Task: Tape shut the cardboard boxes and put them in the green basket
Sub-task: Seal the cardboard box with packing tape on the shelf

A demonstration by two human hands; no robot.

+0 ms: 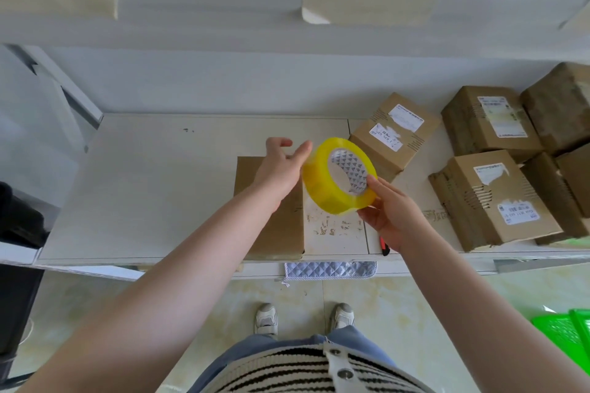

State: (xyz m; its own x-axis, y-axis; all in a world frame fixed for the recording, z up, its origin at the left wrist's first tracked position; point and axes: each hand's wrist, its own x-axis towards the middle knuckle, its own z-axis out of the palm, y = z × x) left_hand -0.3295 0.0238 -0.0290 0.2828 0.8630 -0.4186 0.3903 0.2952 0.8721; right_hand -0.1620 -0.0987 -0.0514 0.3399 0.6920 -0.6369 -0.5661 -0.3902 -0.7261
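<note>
1. Right hand (394,214) gripping yellow tape roll (339,178) above the white table (159,195).
2. Left hand (281,166) relaxed, fingers touching the roll's side.
3. Cardboard box (274,226) flat on table beneath; green basket (565,333) on floor, right.

Tape roll (339,177) above box (271,226) on table (143,188); more boxes (498,198) right, basket (565,333) on floor.

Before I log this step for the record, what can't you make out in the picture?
- Box on the table, head view: left hand, forearm and tape roll cover its top, so the seam is hidden.
- Green basket: cut off by the right edge.
- Red knife: mostly behind the right hand.
- Box labels: too small to read.
</note>
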